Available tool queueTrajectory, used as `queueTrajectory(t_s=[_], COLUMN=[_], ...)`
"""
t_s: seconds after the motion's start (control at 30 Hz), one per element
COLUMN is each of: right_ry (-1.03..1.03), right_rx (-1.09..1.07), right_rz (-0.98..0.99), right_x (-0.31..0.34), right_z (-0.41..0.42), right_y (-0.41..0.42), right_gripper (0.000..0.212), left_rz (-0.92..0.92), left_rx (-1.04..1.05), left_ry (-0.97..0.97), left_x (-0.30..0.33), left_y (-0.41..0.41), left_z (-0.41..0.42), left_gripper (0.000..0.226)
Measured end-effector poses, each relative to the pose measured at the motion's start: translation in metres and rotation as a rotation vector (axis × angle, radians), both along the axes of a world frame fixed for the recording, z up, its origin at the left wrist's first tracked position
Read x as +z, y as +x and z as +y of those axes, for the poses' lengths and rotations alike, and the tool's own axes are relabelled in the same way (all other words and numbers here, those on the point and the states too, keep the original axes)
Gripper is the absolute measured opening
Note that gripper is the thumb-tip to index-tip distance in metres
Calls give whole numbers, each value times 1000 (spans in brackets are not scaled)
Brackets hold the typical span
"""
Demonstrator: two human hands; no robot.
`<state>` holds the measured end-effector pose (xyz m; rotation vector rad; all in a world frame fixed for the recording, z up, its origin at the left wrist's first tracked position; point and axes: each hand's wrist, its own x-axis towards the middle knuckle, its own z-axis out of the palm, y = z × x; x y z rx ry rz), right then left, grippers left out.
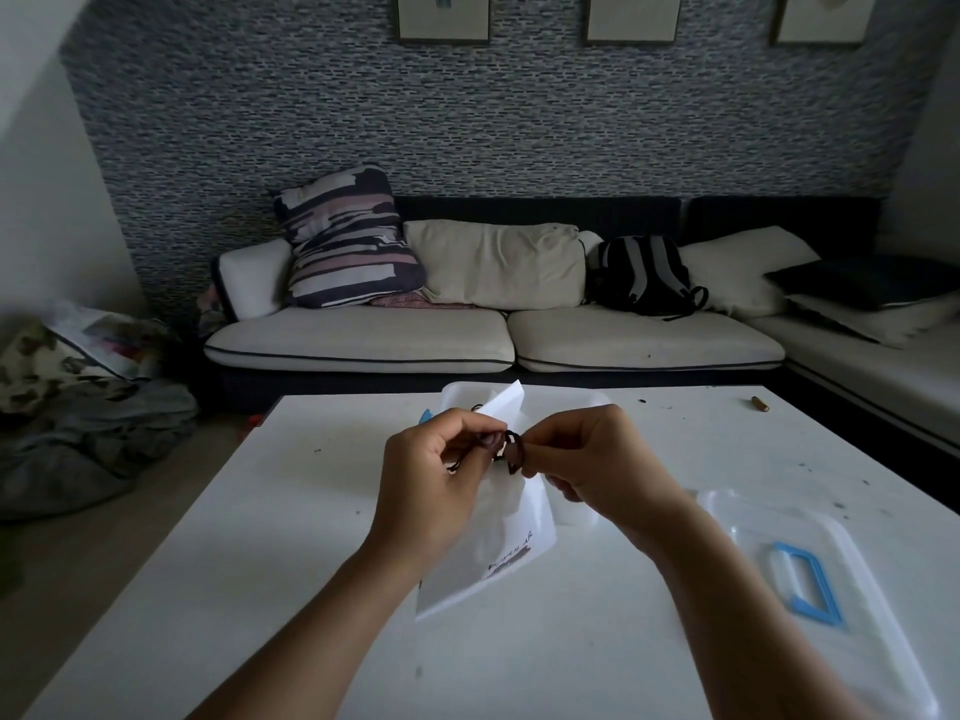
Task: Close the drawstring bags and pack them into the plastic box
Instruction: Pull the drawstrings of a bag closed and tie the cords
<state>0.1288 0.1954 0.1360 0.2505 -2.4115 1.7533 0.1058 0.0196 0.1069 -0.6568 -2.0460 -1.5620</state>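
Both hands, left hand [436,459] and right hand [587,459], pinch dark drawstring [511,452] on white bag [498,543]; bag unpacked, box [587,402] at 12 o'clock, lid [779,543] off at 3.

Table [322,589] fills lower frame; drawstring bag [498,543] at centre between both hands; plastic box [550,407] behind; lid [810,563] lower right; sofa [493,335] beyond.

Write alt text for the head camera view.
Both hands, left hand and right hand, pinch the dark drawstring of a white bag held over a white table. A clear lid with a blue handle lies at right; a sofa stands behind.
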Motion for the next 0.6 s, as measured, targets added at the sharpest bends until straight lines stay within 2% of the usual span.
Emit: queueTrajectory(t_s=[0.3, 0.5, 0.6], right_ry=[56, 122, 142], right_rx=[-7, -148, -25], right_rz=[11, 224, 200], right_x=[-3, -7, -10], right_z=[0, 5, 2], right_y=[-1, -8, -8], right_gripper=[10, 29, 20], left_rz=[-72, -214, -212], left_rx=[-49, -170, -186], left_ry=[27, 112, 118], left_x=[2, 8, 10], left_y=[3, 1, 2], left_z=[3, -1, -3], left_gripper=[24, 26, 27])
